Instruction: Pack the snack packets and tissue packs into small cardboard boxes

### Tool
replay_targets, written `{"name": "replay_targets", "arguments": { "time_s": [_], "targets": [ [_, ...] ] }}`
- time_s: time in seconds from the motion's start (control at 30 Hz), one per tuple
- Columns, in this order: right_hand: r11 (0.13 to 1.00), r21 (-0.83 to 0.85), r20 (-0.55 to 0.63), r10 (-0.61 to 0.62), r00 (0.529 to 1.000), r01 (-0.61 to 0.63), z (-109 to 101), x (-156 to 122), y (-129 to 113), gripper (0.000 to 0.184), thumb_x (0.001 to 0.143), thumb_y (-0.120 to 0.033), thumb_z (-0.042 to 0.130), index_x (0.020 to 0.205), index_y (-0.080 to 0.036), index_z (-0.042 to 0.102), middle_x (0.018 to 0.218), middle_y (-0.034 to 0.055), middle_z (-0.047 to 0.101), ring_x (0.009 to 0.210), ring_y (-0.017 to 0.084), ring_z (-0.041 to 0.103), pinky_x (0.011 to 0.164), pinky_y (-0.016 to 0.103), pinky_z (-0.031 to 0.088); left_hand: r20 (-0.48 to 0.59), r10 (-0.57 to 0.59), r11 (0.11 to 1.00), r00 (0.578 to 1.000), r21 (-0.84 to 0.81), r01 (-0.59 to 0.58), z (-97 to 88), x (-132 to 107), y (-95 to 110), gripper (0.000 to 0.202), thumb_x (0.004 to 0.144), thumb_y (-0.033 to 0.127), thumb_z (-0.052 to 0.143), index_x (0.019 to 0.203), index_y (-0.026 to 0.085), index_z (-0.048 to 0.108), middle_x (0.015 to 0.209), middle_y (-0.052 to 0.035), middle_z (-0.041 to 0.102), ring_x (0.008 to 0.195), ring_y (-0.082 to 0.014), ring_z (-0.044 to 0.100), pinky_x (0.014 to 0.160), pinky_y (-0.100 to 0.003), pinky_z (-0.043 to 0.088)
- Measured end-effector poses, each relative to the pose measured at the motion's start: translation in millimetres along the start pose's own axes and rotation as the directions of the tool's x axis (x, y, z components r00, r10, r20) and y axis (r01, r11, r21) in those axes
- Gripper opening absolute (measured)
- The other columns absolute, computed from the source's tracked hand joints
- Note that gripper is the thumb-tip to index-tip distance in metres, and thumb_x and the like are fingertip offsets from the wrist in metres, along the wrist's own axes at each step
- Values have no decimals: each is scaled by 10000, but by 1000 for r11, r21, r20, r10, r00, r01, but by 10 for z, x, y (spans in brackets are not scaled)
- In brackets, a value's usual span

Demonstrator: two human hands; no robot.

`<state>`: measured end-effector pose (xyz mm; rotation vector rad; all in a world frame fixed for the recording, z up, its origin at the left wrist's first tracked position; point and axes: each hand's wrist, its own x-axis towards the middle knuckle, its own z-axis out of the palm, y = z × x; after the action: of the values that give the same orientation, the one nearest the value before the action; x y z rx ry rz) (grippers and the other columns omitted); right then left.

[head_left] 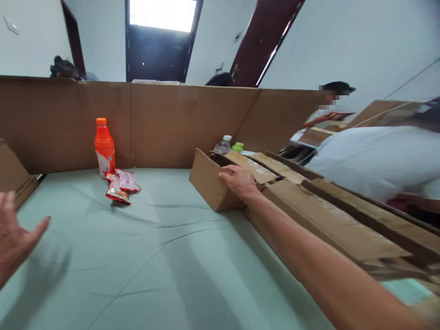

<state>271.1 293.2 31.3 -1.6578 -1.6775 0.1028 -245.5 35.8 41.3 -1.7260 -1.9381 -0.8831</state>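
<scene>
My right hand (239, 181) reaches far out and its fingers curl over the top edge of an open cardboard box (209, 181) standing on the pale green cloth. My left hand (15, 236) hovers at the left edge, fingers spread and holding nothing. An orange drink bottle (104, 147) stands upright near the back cardboard wall, with two snack packets (122, 185) lying in front of it. A clear water bottle (222, 145) and a green cap (237, 147) show behind the box.
A cardboard wall (165, 123) runs along the back, and more cardboard partitions (337, 220) line the right side. A folded cardboard piece (12, 174) lies at the left. A person in a white shirt (374, 160) sits beyond the right partition; other heads show behind the wall.
</scene>
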Motion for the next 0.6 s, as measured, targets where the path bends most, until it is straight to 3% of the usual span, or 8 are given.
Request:
{"name": "replay_targets", "arguments": {
  "time_s": [0.1,0.23,0.3,0.37,0.43,0.47,0.53,0.6],
  "targets": [
    [990,56,102,-138,985,133,-171,-474,-117,250,753,-318,600,890,-215,782,808,57,786,760,257,721,772,373,572,28,164,978,986,-135,-159,311,-178,258,896,969,458,624,1633,233,66,1672,-154,202,1505,-431,292,1208,-623,331],
    [938,166,199,-333,922,303,-653,-1254,-373,196,829,-341,618,868,-249,786,916,43,805,845,232,752,809,331,591,132,277,879,952,-435,-196,433,-409,728,982,901,557,681,1641,318,80,1690,-151,193,1497,-468,308,1149,-717,351],
    [861,287,259,-493,831,421,-913,-1579,-538,175,898,-264,598,866,-243,769,880,40,796,823,192,754,772,279,596,225,308,817,924,-560,-136,395,-522,915,1073,872,620,699,1642,334,9,1709,-169,126,1514,-502,250,1128,-783,301],
    [769,437,367,-626,688,467,-1132,-1823,-659,193,954,-230,580,877,-245,756,835,29,784,786,163,749,732,242,597,314,355,740,881,-670,-60,344,-654,1050,1179,815,705,716,1638,342,-46,1716,-182,74,1525,-523,193,1127,-809,249],
    [703,569,445,-700,559,427,-1282,-1972,-697,188,987,-332,593,968,-270,769,869,36,791,825,181,758,762,265,616,385,410,663,827,-748,20,300,-805,1137,1270,757,730,755,1630,357,-88,1717,-184,61,1524,-527,192,1137,-794,249],
    [690,607,465,-711,528,394,-1326,-2010,-691,227,997,-399,579,1041,-293,774,919,46,798,875,205,763,798,297,627,410,424,635,808,-771,58,281,-883,1165,1297,745,711,779,1627,360,-105,1713,-186,85,1516,-525,224,1137,-782,272],
    [712,611,491,-683,541,345,-1354,-2017,-671,312,1016,-452,519,1190,-342,753,1068,58,796,1011,247,754,879,363,630,427,431,608,795,-788,94,242,-1022,1195,1306,761,618,809,1620,357,-140,1693,-187,172,1484,-511,323,1130,-752,335],
    [759,553,547,-642,537,345,-1318,-1956,-704,333,1027,-399,501,1276,-355,718,1234,50,756,1149,258,711,958,396,609,411,429,608,804,-790,80,200,-1121,1203,1302,761,542,816,1617,363,-148,1680,-161,212,1471,-495,358,1138,-718,367]
  ]
}}
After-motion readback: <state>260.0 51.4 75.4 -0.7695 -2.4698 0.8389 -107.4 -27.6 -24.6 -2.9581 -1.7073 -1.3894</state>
